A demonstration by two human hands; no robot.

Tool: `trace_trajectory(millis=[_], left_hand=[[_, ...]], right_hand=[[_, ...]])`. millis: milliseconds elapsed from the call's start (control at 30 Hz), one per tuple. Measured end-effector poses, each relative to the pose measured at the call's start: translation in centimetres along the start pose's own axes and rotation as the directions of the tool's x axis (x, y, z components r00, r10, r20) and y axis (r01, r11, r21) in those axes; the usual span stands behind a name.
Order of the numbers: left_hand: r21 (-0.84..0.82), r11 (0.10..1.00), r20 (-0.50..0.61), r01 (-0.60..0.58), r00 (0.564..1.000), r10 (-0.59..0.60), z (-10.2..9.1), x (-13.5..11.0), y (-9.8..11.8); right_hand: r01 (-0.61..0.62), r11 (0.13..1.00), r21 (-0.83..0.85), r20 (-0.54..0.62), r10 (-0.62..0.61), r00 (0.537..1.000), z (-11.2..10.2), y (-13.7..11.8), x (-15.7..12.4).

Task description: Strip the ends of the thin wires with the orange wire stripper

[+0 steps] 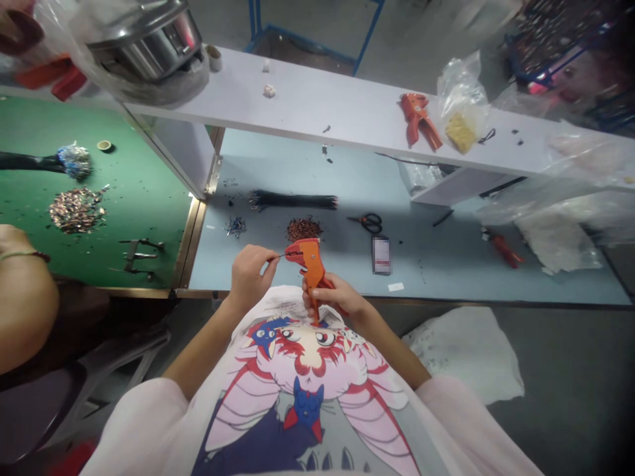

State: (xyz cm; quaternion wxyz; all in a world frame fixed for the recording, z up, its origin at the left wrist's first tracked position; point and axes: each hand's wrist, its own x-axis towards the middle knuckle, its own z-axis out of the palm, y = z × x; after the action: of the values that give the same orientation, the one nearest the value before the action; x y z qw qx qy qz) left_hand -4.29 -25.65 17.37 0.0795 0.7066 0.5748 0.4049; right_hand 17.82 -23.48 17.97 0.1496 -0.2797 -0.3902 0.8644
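My right hand [333, 294] is wrapped round the handles of an orange and red wire stripper [312, 264], held upright near my chest at the table's front edge. Pinched in my left hand [252, 274] is a thin dark wire [282, 255], whose far end reaches the stripper's jaws. Whether the jaws grip the wire is too small to tell. Just beyond the tool lies a pile of copper-coloured scraps [303, 229]. A bundle of black wires [295, 199] rests behind that pile, and a small heap of blue and silver bits [236, 227] is to its left.
Black-handled scissors [372, 223] and a phone [381, 256] lie right of the stripper. Another wire stripper [419, 122] and a steel pot [149, 43] stand on the raised shelf [302, 102]. A co-worker's arm [22, 297] is at the green table [143, 158] on the left.
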Motion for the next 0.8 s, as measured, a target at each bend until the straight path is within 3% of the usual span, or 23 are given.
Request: trace_trajectory(millis=[467, 700, 800], left_hand=[[0.031, 0.999, 0.056, 0.018, 0.998, -0.019, 0.3, -0.2, -0.3], [0.12, 0.992, 0.12, 0.036, 0.992, -0.05, 0.9, -0.5, -1.0], [0.133, 0.989, 0.138, 0.06, 0.987, -0.079, 1.2, -0.6, -1.2]], right_hand=[[0.004, 1.0, 0.01, 0.001, -0.004, 1.0, -0.2, 0.9, 0.5], [-0.09, 0.975, 0.204, -0.033, 0.099, 0.995, 0.0, 1.7, 1.1], [-0.111, 0.958, 0.263, 0.013, 0.112, 0.994, -0.5, 1.8, 1.1]])
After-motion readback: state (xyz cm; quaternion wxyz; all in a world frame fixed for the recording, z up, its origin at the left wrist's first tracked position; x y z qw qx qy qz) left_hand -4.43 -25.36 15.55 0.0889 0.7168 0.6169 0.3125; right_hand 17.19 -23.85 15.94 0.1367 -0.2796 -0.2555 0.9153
